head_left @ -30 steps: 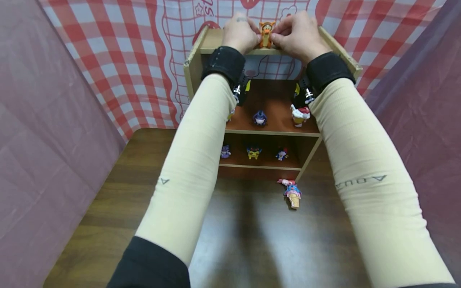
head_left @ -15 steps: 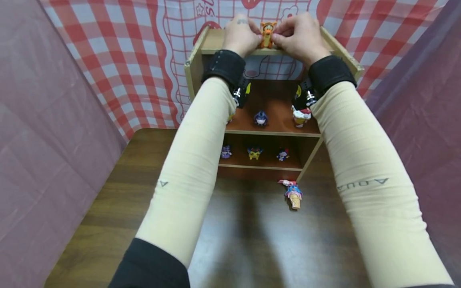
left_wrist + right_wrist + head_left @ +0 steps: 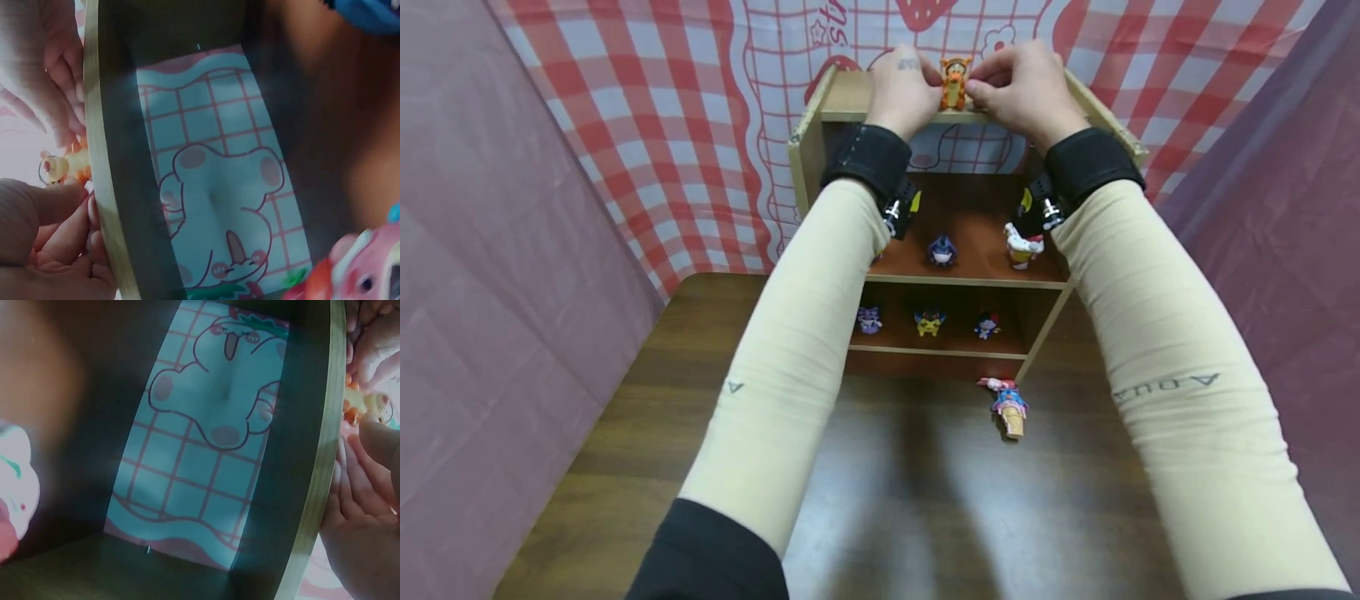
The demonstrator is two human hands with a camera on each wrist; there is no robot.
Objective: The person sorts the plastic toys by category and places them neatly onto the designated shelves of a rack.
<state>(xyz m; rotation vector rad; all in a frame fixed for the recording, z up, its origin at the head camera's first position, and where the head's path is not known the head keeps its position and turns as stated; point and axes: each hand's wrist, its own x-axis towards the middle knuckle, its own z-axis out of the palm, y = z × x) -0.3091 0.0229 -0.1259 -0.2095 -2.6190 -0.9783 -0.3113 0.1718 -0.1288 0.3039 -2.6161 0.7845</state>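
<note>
An orange tiger figurine [image 3: 954, 85] stands upright near the front edge of the shelf unit's top board [image 3: 848, 92]. My left hand [image 3: 904, 90] holds its left side with thumb and fingers, while my right hand [image 3: 1026, 90] pinches at its right side. In the left wrist view the tiger figurine [image 3: 65, 164] shows between both hands, just past the board's edge. The right wrist view shows the right thumb [image 3: 381, 442] right at the figurine, its lower part hidden by the board.
Below, the middle shelf bears a dark blue figurine [image 3: 942, 251] and a white-and-red cone-shaped one [image 3: 1022, 247]. Lower down stand purple [image 3: 869, 320], yellow [image 3: 928, 322] and blue-white [image 3: 987, 325] figurines. An ice-cream-cone figurine [image 3: 1010, 410] lies on the wooden table [image 3: 715, 433].
The view has tilted slightly, so shelf and hands sit lower in it. The right fingers have loosened a little beside the tiger figurine, which stays in place on the board.
</note>
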